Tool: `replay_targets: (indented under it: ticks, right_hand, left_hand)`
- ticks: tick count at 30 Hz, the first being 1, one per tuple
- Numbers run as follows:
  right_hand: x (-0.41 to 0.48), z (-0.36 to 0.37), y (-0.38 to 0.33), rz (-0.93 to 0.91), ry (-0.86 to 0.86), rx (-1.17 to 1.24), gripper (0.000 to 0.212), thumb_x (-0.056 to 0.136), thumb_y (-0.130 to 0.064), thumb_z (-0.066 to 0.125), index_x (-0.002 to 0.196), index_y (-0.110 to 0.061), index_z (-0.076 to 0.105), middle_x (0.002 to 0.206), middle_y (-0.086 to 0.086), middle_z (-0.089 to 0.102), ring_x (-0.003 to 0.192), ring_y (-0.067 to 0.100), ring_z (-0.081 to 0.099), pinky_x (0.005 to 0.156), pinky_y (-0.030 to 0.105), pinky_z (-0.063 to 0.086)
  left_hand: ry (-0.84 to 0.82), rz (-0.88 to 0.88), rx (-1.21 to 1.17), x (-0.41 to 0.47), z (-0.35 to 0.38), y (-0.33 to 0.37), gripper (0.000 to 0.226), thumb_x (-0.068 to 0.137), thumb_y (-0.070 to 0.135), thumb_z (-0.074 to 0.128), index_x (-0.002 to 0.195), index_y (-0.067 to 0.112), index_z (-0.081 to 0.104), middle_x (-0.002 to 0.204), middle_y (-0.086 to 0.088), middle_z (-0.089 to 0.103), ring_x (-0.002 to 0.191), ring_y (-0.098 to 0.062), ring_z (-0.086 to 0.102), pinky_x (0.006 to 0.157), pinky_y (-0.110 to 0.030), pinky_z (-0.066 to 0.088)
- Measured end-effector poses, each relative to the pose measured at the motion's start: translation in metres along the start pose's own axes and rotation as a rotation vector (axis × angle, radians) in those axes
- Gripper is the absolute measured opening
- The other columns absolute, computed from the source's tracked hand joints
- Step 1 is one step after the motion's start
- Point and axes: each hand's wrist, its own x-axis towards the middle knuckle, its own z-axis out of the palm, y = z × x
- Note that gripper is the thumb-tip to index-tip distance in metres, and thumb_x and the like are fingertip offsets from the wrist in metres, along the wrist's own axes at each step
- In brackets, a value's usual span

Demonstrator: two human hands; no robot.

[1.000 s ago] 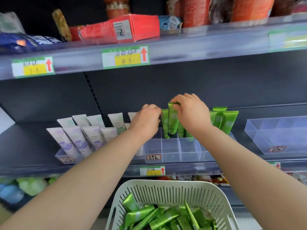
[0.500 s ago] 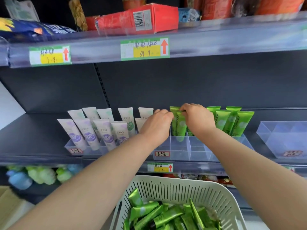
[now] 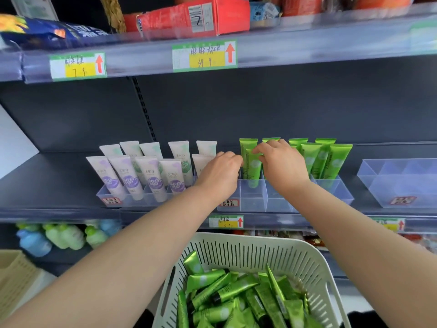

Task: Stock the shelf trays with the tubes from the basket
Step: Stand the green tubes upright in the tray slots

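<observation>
A green tube (image 3: 252,167) stands cap down in a compartment of the clear shelf tray (image 3: 253,202). My right hand (image 3: 281,165) reaches in from the right and pinches the tube near its top. My left hand (image 3: 221,172) has curled fingers against the tube's left edge; what they grip is hidden. More green tubes (image 3: 328,162) stand in the tray's back rows to the right. Below, the white slotted basket (image 3: 238,248) holds several loose green tubes (image 3: 227,291).
White and purple tubes (image 3: 142,171) fill the tray on the left. An empty clear tray (image 3: 402,183) sits at the right. The upper shelf edge (image 3: 283,43) with price tags overhangs. Bottles (image 3: 61,235) stand on the lower shelf.
My right hand has lowered the green tube into the tray compartment, and my left hand has moved in beside it. The view has tilted down and closer.
</observation>
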Motion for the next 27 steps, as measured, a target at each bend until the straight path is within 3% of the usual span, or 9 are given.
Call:
replay_targets:
  ticks: [5,10,19,23,27]
  right_hand:
    - [-0.040,0.001,-0.002,-0.034,0.020,-0.015,0.023,0.076,-0.001,0.071,0.094,-0.016,0.071,0.084,0.005,0.067,0.077,0.032,0.058,0.054,0.033,0.041]
    - [-0.097,0.011,-0.011,-0.023,-0.109,-0.027,0.032,0.072,0.000,0.074,0.098,-0.018,0.071,0.087,0.003,0.067,0.082,0.031,0.060,0.060,0.035,0.043]
    - [-0.194,0.045,-0.003,0.128,-0.556,-0.042,0.034,0.091,-0.013,0.050,0.119,-0.029,0.059,0.117,-0.004,0.060,0.110,0.023,0.051,0.082,0.036,0.042]
    - [-0.221,0.052,0.005,0.242,-0.770,-0.066,0.043,0.087,-0.004,0.048,0.123,-0.026,0.055,0.121,-0.002,0.057,0.116,0.021,0.048,0.087,0.036,0.043]
    - [-0.237,0.061,0.009,0.325,-0.864,-0.011,0.049,0.087,0.003,0.046,0.125,-0.026,0.056,0.125,-0.002,0.057,0.116,0.019,0.050,0.083,0.033,0.047]
  left_hand:
    - [-0.038,-0.005,-0.006,-0.028,0.007,0.005,0.030,0.090,0.001,0.057,0.118,0.012,0.060,0.122,-0.004,0.057,0.114,-0.023,0.049,0.089,-0.042,0.047]
    - [-0.129,0.010,-0.023,-0.067,0.026,0.008,0.026,0.096,0.014,0.053,0.120,0.013,0.060,0.125,-0.004,0.057,0.119,-0.024,0.048,0.094,-0.041,0.044]
    - [-0.340,-0.092,-0.115,-0.144,0.101,0.016,0.026,0.097,0.016,0.052,0.122,0.015,0.060,0.125,-0.001,0.056,0.119,-0.019,0.048,0.096,-0.035,0.043]
    - [-0.400,-0.147,-0.165,-0.169,0.135,0.019,0.024,0.095,0.016,0.057,0.119,0.015,0.062,0.119,0.001,0.060,0.114,-0.016,0.052,0.098,-0.030,0.045]
    - [-0.459,-0.198,-0.210,-0.188,0.162,0.022,0.028,0.096,0.012,0.056,0.123,0.015,0.061,0.124,0.000,0.059,0.115,-0.013,0.054,0.101,-0.027,0.046]
